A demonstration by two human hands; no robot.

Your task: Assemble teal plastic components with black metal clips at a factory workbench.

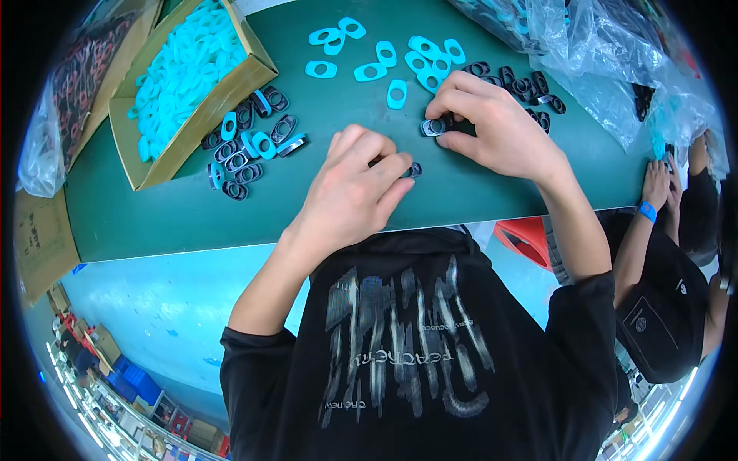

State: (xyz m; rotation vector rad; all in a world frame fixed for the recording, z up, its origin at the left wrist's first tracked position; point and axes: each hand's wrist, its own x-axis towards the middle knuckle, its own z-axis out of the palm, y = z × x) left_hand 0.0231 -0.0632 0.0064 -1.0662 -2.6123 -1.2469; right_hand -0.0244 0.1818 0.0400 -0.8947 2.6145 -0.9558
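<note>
My left hand (pixel 350 180) is closed over a small black oval ring piece (pixel 415 170) low on the green tabletop, its fingers hiding most of it. To the right, my right hand (pixel 496 127) pinches another black oval ring piece (pixel 433 127) between thumb and fingers. Loose flat turquoise oval rings (pixel 397 94) lie scattered beyond both hands. Left of my left hand is a heap of black ring pieces (pixel 237 161), several with turquoise rings (pixel 263 144) on or among them. More black pieces (pixel 523 86) sit just past my right hand.
An open cardboard box (pixel 257 61) full of turquoise rings stands at the far left, near a plastic-lined box of dark red-and-black parts (pixel 88 77). Clear plastic bags (pixel 607 65) cover the far right. A co-worker's hands (pixel 657 184) are at the table's right side. A red stool (pixel 526 240) stands below the edge.
</note>
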